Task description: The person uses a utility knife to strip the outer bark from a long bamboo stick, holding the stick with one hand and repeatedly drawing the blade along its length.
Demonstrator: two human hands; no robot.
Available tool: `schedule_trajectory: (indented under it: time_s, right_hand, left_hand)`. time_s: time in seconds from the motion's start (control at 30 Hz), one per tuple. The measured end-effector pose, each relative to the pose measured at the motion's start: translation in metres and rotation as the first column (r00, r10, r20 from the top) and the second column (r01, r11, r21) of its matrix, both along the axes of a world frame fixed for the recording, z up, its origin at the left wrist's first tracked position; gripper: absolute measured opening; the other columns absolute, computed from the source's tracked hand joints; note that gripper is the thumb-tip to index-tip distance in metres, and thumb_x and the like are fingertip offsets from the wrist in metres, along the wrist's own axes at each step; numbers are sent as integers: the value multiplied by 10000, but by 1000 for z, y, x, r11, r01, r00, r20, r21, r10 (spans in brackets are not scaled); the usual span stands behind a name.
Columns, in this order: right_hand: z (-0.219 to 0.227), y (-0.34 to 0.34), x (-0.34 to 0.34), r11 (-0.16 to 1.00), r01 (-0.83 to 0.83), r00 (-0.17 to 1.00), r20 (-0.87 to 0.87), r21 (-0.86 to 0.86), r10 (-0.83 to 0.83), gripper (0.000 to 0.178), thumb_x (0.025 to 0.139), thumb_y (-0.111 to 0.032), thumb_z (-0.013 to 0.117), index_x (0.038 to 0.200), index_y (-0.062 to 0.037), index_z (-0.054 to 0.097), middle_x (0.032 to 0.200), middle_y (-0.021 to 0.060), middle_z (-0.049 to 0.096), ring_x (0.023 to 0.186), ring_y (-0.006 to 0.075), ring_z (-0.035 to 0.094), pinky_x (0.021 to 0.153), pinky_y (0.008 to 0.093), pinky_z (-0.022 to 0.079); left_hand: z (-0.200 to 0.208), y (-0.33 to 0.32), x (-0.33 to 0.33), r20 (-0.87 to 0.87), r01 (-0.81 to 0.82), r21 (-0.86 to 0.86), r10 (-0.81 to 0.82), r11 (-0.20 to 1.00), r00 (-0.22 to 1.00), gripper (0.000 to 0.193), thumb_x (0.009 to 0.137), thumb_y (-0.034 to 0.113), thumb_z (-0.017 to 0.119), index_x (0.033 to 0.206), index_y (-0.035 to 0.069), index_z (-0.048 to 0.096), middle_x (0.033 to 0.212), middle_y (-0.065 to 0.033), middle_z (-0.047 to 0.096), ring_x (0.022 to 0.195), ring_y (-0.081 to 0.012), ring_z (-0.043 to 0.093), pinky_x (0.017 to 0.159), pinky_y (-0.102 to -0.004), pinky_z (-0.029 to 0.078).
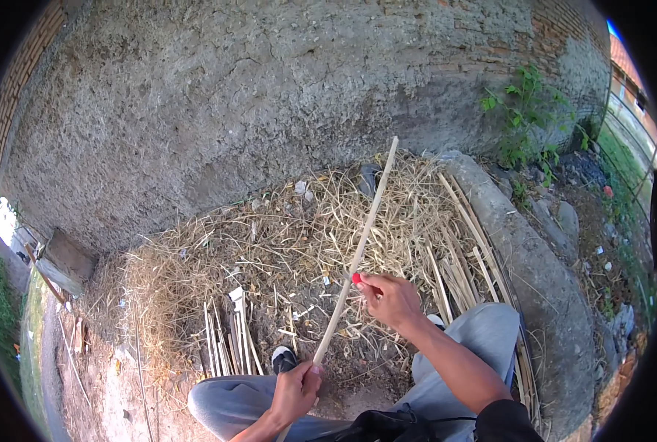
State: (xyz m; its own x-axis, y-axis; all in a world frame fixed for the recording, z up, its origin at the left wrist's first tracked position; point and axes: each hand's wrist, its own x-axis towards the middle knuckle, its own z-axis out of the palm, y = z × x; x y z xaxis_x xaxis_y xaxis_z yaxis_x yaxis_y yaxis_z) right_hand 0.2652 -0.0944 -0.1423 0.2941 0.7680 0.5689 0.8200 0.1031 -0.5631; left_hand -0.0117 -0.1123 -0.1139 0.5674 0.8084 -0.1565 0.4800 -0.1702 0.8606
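Note:
A long, pale bamboo strip [369, 228] slants up from my lap toward the wall. My left hand [296, 390] is closed round its lower part, between my knees. Beside the strip's middle, the curled fingers of my right hand [393, 300] pinch a small red thing [356, 278] that touches or nearly touches the strip. What kind of thing it is, I cannot tell; my fingers hide part of it. Several cut bamboo strips [229, 342] lie in a bundle by my left foot, and more strips [453, 280] lie beyond my right knee.
Curly shavings [328, 243] cover the ground ahead, up to a rough, cracked wall [269, 103]. A low concrete ledge [535, 302] curves along the right. Green weeds [523, 110] grow at the wall's right end. On the left stands a block [67, 258] with a stick leaning by it.

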Motion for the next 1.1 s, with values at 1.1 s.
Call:
schedule_trajectory:
  time_s: [1.1]
  right_hand:
    - [-34,23,47,945,165,985,7,-281,-170,189,920,-222,606,1000,-128,749,724,96,708,572,238,653,538,378,528]
  left_hand:
    - [33,-96,-139,-207,-102,10,102,995,973,205,1013,164,544,943,4,650,551,22,413,519,-66,349,462,-269,312]
